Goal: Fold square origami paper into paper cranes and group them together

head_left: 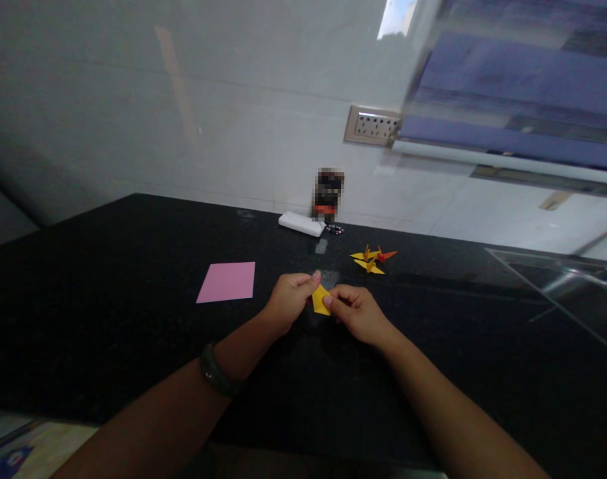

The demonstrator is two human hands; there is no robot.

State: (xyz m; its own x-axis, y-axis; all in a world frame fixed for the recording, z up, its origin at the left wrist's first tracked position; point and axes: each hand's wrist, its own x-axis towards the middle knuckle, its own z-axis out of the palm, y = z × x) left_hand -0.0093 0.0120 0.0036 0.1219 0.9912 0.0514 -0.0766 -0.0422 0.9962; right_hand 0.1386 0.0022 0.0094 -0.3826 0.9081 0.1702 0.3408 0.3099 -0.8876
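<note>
Both hands meet over the middle of a black countertop [108, 332]. A small folded piece of yellow paper [320, 301] is pinched between them. My left hand [289, 299] grips its left side with thumb and fingers closed. My right hand [358, 311] pinches its right edge. A dark band sits on my left wrist [218, 374]. Most of the yellow paper is hidden by the fingers.
A pink paper square [227, 281] lies flat to the left of my hands. Folded yellow and orange paper figures [371, 259] sit behind my right hand. A white oblong box [302, 223] rests by the tiled wall. A wall socket [373, 126] is above.
</note>
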